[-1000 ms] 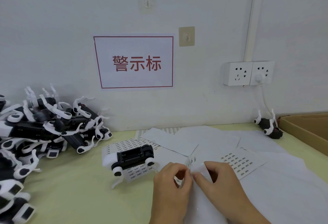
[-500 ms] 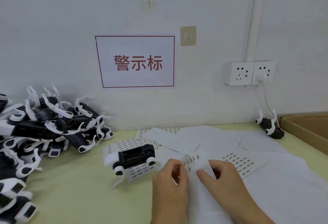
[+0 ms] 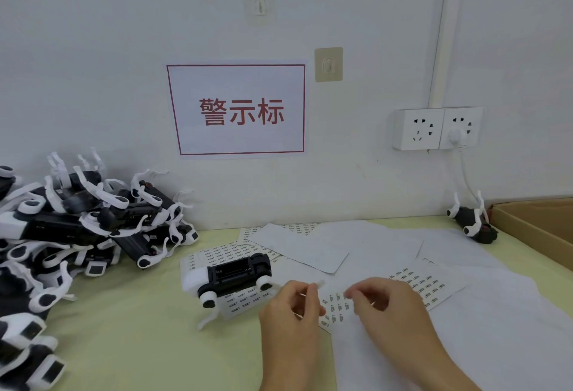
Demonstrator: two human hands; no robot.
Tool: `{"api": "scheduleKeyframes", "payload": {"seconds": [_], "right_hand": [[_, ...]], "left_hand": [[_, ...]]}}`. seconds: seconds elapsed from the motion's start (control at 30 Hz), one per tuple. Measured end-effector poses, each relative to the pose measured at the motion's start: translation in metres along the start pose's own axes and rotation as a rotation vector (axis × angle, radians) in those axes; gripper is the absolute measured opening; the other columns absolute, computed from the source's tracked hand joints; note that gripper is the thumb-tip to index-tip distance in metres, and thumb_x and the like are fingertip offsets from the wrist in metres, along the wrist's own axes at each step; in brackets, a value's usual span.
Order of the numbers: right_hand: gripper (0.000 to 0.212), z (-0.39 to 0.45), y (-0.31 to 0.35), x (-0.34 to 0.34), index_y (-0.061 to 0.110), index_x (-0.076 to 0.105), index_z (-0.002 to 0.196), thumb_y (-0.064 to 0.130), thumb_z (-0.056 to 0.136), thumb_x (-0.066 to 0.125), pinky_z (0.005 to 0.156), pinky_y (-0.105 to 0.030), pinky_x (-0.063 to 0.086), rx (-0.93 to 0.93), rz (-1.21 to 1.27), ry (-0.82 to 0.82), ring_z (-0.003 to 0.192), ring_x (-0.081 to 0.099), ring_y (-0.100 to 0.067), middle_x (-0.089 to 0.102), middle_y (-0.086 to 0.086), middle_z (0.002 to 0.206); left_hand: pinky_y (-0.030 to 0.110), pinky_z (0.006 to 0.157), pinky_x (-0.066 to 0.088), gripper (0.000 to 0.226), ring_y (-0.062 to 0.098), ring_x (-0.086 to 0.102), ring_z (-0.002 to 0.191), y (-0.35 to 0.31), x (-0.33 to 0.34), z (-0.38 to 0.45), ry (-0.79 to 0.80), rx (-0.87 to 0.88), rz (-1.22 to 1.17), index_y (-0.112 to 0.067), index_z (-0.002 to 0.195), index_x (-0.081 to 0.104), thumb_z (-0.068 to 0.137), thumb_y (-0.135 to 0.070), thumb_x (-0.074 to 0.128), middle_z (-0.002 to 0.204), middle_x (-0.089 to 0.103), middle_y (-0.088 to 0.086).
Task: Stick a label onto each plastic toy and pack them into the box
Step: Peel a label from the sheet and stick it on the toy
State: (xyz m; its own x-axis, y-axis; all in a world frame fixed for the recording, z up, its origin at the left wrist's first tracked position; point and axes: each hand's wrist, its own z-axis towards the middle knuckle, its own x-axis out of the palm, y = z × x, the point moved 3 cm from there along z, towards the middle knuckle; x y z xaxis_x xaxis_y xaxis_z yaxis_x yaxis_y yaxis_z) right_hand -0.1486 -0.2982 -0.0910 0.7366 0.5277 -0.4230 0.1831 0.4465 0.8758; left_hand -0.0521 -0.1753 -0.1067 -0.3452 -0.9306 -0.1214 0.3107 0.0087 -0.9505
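A black and white plastic toy (image 3: pixel 231 276) lies upside down on a label sheet near the table's middle. Just right of it my left hand (image 3: pixel 291 313) pinches a small white label (image 3: pixel 317 284) between thumb and fingers. My right hand (image 3: pixel 384 310) has its fingers curled over a sheet of small printed labels (image 3: pixel 336 307) and pinches its edge. A big heap of the same toys (image 3: pixel 77 229) fills the left side. One more toy (image 3: pixel 473 223) lies at the back right beside the cardboard box (image 3: pixel 539 229).
Blank backing sheets and more label sheets (image 3: pixel 356 248) are scattered across the yellow-green table (image 3: pixel 133 328). The wall behind carries a red-framed sign (image 3: pixel 238 110), a double socket (image 3: pixel 437 128) with a plugged cable, and two hooks.
The two hands have drawn apart. My left hand has peeled a label off the sheet and now holds it free. The bent sheet corner lies flatter under my right hand.
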Motion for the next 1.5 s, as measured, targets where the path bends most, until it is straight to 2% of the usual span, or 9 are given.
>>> {"api": "scheduleKeyframes", "payload": {"seconds": [0.13,0.3,0.43,0.63,0.77,0.97,1.2,1.3,1.5], "right_hand": [[0.022,-0.007,0.007,0.012,0.019,0.080,0.078,0.013,0.090,0.063,0.040,-0.020,0.033,0.195,0.365,0.270,0.045,0.048,-0.016,0.066,-0.001,0.065],[0.025,-0.006,0.009,0.013,0.012,0.081,0.087,0.008,0.094,0.057,0.041,-0.022,0.023,0.272,0.540,0.335,0.046,0.044,-0.014,0.060,-0.002,0.068],[0.024,-0.006,0.007,0.014,0.010,0.080,0.090,0.005,0.094,0.057,0.040,-0.020,0.022,0.303,0.618,0.335,0.045,0.045,-0.015,0.062,-0.004,0.070],[0.028,-0.005,0.004,0.015,0.023,0.080,0.093,0.005,0.093,0.058,0.039,-0.021,0.026,0.275,0.587,0.301,0.048,0.048,-0.017,0.065,-0.005,0.071],[0.031,-0.005,0.003,0.016,0.023,0.081,0.091,0.004,0.094,0.057,0.039,-0.021,0.027,0.244,0.556,0.290,0.049,0.049,-0.017,0.065,-0.004,0.070],[0.036,-0.006,0.003,0.017,0.027,0.081,0.089,0.001,0.094,0.056,0.038,-0.022,0.031,0.195,0.486,0.271,0.051,0.051,-0.017,0.066,-0.005,0.070],[0.038,-0.007,0.004,0.015,0.034,0.080,0.087,0.005,0.094,0.058,0.038,-0.020,0.035,0.137,0.380,0.225,0.052,0.055,-0.016,0.070,-0.003,0.071],[0.037,-0.007,0.005,0.014,0.038,0.079,0.086,0.008,0.094,0.059,0.042,-0.014,0.037,0.103,0.327,0.200,0.052,0.056,-0.014,0.071,-0.002,0.072],[0.037,-0.009,0.007,0.014,0.037,0.080,0.087,0.006,0.094,0.059,0.043,-0.017,0.039,0.085,0.341,0.208,0.052,0.055,-0.014,0.070,-0.002,0.072]], "left_hand": [[0.021,0.057,0.048,0.026,0.005,0.061,0.055,-0.001,0.001,0.000,0.009,0.056,0.039,-0.029,0.074,0.071,0.093,-0.011,0.067,0.064,0.071,-0.007],[0.028,0.055,0.046,0.027,0.018,0.058,0.053,-0.002,0.003,-0.003,0.040,0.149,0.088,-0.028,0.074,0.067,0.093,-0.008,0.066,0.065,0.070,-0.013],[0.019,0.053,0.045,0.024,0.010,0.064,0.055,-0.003,0.003,-0.004,0.063,0.145,0.088,-0.026,0.080,0.068,0.093,-0.007,0.066,0.070,0.072,-0.015],[0.018,0.055,0.047,0.018,0.009,0.068,0.065,-0.006,0.003,-0.007,0.083,0.087,0.045,-0.029,0.093,0.067,0.094,-0.011,0.066,0.077,0.074,-0.017],[0.015,0.053,0.044,0.019,0.011,0.068,0.062,-0.010,0.003,-0.008,0.119,0.105,0.037,-0.027,0.087,0.068,0.093,-0.009,0.066,0.074,0.074,-0.015],[0.022,0.048,0.045,0.019,0.013,0.069,0.064,-0.007,0.002,-0.005,0.122,0.096,0.010,-0.025,0.087,0.065,0.093,-0.007,0.065,0.075,0.075,-0.011],[0.031,0.050,0.045,0.031,0.015,0.069,0.064,-0.001,0.003,-0.003,0.111,0.098,0.025,-0.036,0.081,0.063,0.092,-0.007,0.066,0.080,0.075,-0.012],[0.032,0.052,0.048,0.024,0.015,0.069,0.062,0.001,0.003,-0.002,0.092,0.085,0.015,-0.029,0.082,0.063,0.092,-0.008,0.066,0.077,0.075,-0.011],[0.024,0.048,0.046,0.016,0.018,0.069,0.056,0.001,0.001,-0.001,0.092,-0.004,-0.047,-0.017,0.082,0.068,0.096,-0.012,0.062,0.074,0.075,-0.005]]}}
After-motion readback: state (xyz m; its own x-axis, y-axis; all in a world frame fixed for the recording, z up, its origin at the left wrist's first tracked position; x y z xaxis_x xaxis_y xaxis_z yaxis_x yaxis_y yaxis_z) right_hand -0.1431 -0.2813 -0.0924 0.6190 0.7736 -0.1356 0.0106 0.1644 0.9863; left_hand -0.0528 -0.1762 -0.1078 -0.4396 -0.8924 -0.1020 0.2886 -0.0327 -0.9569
